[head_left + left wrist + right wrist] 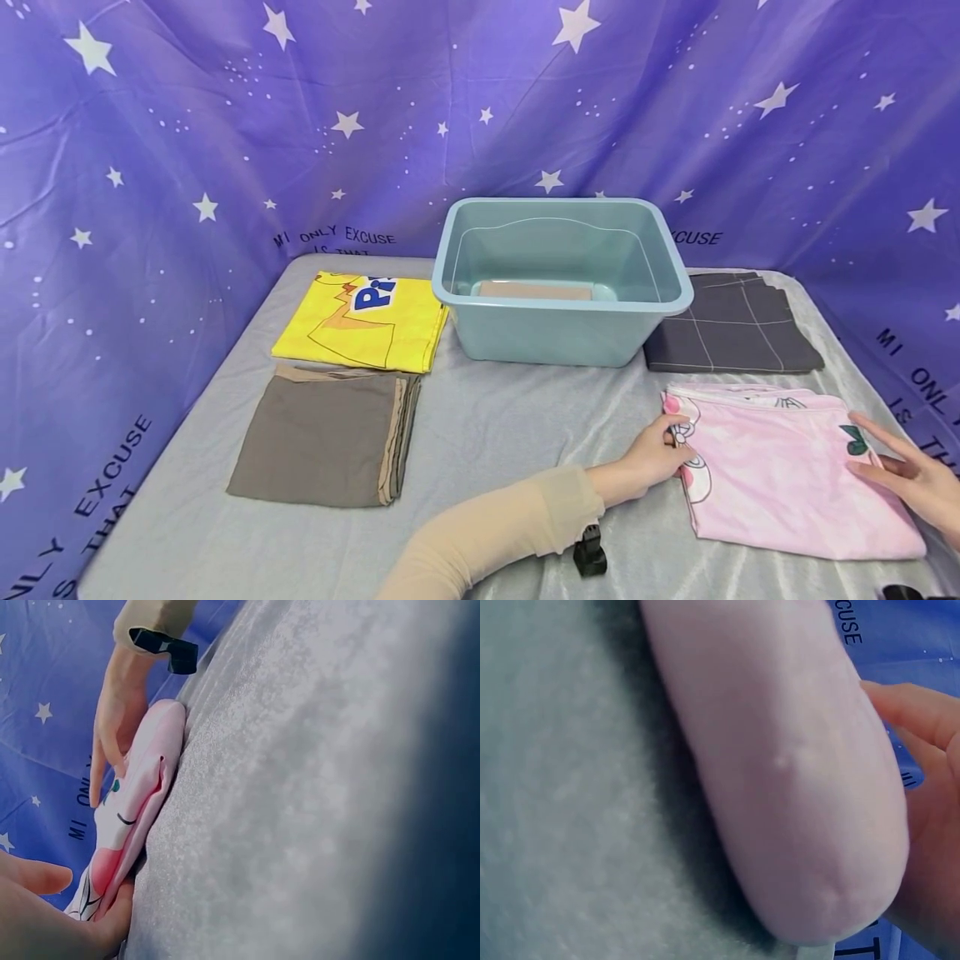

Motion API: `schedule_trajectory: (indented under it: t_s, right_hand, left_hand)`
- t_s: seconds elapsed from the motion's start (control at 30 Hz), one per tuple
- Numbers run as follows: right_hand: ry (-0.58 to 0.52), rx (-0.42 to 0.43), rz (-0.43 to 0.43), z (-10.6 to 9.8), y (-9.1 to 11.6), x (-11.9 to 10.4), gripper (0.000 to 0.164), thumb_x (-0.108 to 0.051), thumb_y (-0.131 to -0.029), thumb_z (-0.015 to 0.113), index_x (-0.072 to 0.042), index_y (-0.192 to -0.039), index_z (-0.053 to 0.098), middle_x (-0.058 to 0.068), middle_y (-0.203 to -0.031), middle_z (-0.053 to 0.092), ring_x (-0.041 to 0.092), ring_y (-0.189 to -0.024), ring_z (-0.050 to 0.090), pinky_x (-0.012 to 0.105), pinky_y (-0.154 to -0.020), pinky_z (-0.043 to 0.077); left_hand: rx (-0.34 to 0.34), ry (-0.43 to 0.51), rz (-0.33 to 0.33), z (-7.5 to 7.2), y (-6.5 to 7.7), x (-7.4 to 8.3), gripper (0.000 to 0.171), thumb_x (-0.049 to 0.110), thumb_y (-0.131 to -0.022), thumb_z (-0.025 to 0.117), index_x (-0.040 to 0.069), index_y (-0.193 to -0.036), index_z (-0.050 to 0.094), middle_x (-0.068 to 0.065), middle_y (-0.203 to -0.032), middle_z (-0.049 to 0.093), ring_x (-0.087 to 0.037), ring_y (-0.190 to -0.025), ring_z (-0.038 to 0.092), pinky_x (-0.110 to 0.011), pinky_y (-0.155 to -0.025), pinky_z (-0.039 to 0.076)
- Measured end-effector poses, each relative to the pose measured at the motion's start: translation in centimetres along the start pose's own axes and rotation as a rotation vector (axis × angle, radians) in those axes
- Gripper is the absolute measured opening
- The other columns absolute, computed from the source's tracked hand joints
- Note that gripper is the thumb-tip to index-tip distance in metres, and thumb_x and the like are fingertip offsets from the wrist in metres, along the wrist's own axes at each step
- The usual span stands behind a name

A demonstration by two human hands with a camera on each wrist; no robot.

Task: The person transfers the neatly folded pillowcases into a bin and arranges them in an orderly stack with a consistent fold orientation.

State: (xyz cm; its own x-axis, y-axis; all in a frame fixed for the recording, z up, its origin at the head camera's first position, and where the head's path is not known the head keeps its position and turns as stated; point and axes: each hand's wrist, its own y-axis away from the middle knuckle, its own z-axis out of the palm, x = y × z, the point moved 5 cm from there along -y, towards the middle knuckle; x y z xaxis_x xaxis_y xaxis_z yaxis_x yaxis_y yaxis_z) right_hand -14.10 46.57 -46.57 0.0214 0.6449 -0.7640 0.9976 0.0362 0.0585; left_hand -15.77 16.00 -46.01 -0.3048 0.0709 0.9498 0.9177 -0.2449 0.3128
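A folded pink cloth (pixel 787 475) with printed cartoon figures and a green leaf lies flat on the right side of the table. At its left edge, my left hand (pixel 654 454) pinches the layers, thumb and fingers on either side of the fold in the left wrist view. My right hand (pixel 911 475) rests on the cloth's right side with index finger and thumb extended over the top. The right wrist view shows the thick rounded fold (pixel 787 780) close up, with the right hand beside it.
A blue-green plastic tub (pixel 536 333) stands at the back middle, a brown folded piece (pixel 536 290) inside. Behind the pink cloth lies a dark grid-lined folded cloth (pixel 731 329). Yellow printed (pixel 360 329) and grey-brown (pixel 318 442) folded cloths lie left. A purple star curtain (pixel 375 150) hangs behind.
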Motion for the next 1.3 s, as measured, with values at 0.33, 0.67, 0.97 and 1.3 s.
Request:
schedule_trajectory:
  t_s: [0.33,0.67,0.97,1.3]
  right_hand:
    - [0.030,0.030,-0.121,0.4,0.1,-0.3,0.062,-0.006,-0.088,0.053,-0.030,-0.138,0.026,-0.044,-0.116,0.022,-0.027,-0.108,0.009,-0.005,-0.086,0.005]
    - [0.195,0.013,0.066,-0.3,0.2,0.5,0.062,-0.029,-0.085,0.059,-0.046,-0.134,0.024,-0.036,-0.097,0.028,-0.007,-0.067,0.037,0.013,-0.053,0.029]
    - [0.126,0.011,0.031,-0.3,0.1,-0.1,0.064,-0.019,-0.083,0.061,-0.043,-0.134,0.029,-0.038,-0.091,0.038,-0.011,-0.066,0.040,0.014,-0.051,0.035]
    - [0.025,0.059,0.000,-0.8,0.0,-1.0,0.063,-0.010,-0.080,0.064,-0.041,-0.130,0.040,-0.036,-0.085,0.040,-0.008,-0.060,0.040,0.017,-0.046,0.032]
  left_hand:
    - [0.020,-0.012,0.008,0.0,0.0,-0.1,0.037,-0.011,-0.073,0.061,0.010,-0.104,0.059,0.004,-0.070,0.039,-0.004,-0.050,0.040,-0.017,-0.046,0.044]
    - [0.052,-0.038,0.019,0.0,0.0,-0.2,0.040,-0.015,-0.070,0.062,0.009,-0.102,0.060,0.005,-0.067,0.038,-0.004,-0.048,0.038,-0.016,-0.043,0.043]
    - [0.116,-0.030,0.017,0.0,0.1,-0.2,0.041,-0.016,-0.066,0.063,0.009,-0.098,0.062,0.006,-0.067,0.042,-0.003,-0.050,0.037,-0.014,-0.041,0.036]
    - [0.180,0.094,-0.015,-0.2,0.4,-0.2,0.043,-0.021,-0.062,0.061,0.010,-0.092,0.065,0.006,-0.075,0.045,-0.005,-0.047,0.039,-0.018,-0.045,0.043]
